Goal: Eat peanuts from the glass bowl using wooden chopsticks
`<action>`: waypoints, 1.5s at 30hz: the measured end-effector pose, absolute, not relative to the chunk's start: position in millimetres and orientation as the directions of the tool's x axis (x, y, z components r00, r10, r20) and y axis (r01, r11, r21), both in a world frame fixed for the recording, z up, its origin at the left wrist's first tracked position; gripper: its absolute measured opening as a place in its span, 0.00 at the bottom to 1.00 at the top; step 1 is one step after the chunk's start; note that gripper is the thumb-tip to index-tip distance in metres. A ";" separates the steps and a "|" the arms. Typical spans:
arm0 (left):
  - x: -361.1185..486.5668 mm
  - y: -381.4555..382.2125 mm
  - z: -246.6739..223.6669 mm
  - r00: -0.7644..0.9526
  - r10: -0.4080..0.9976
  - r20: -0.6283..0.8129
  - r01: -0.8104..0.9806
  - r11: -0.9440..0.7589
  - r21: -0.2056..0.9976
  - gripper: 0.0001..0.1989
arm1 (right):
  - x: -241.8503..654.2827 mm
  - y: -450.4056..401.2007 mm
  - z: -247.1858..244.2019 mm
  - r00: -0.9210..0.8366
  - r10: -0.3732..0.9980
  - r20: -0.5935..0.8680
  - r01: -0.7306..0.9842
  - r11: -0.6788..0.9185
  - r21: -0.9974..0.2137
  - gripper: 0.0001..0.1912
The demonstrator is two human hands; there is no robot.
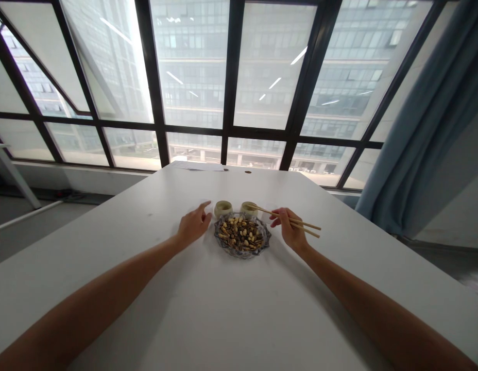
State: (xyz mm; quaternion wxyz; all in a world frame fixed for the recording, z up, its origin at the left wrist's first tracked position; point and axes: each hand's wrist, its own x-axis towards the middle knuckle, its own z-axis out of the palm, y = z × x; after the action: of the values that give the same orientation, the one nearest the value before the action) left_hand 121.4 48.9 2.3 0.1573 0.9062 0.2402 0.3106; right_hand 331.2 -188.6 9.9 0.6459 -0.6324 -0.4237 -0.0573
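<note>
A scalloped glass bowl [242,253] full of mixed seeds and nuts [241,233] stands on the white table. Behind it are two small pale green cups, the left cup [223,208] and the right cup [249,207]. Wooden chopsticks [306,226] are held in my right hand [292,230], right of the bowl; their tips reach over the right cup. Whether anything is between the tips is too small to tell. My left hand [194,223] holds nothing, its index finger stretched out and its fingers apart, just left of the left cup and the bowl.
The white table [223,309] extends forward to dark-framed windows. White sheets [198,166] lie at its far edge, near two small round brown spots. A blue curtain [412,123] hangs at the right, and a white table leg [17,178] shows at the far left.
</note>
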 end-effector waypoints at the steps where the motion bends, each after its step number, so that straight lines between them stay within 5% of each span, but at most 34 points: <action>1: 120.9 56.3 3.2 0.671 0.562 0.484 0.392 -0.823 0.412 0.25 | 329.5 -189.6 14.7 0.638 0.446 0.628 0.601 0.223 -0.768 0.27; 9: 127.0 83.8 -1.1 0.659 0.624 0.420 0.489 -0.780 0.391 0.19 | 313.3 -194.4 42.4 0.535 0.679 0.503 0.506 0.219 -0.834 0.31; 13: 129.3 76.4 -0.5 0.651 0.596 0.470 0.435 -0.800 0.412 0.20 | 311.5 -193.9 38.1 0.487 0.694 0.531 0.599 0.177 -0.781 0.29; 18: 129.8 57.4 -4.3 0.627 0.561 0.541 0.244 -0.800 0.548 0.15 | 310.7 -196.1 38.2 0.396 0.735 0.551 0.698 0.149 -0.701 0.26; 25: 137.7 44.4 -14.5 0.810 0.486 0.329 0.001 -0.562 0.827 0.17 | 305.6 -196.4 44.6 0.394 0.749 0.533 0.724 0.104 -0.682 0.26; 35: 139.7 49.3 -14.4 0.736 0.584 0.343 0.012 -0.517 0.856 0.10 | 307.1 -192.3 34.6 0.382 0.755 0.533 0.716 0.123 -0.688 0.24; 45: 141.0 37.6 -21.9 0.725 0.606 0.327 0.074 -0.541 0.838 0.07 | 314.7 -188.8 33.4 0.546 0.683 0.485 0.507 0.192 -0.840 0.27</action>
State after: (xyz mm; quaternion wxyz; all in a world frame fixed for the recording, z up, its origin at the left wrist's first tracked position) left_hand 141.0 37.6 -21.9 0.4322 0.8221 0.2067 0.3077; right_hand 314.7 -188.8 33.4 0.6118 -0.6314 -0.4711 0.0720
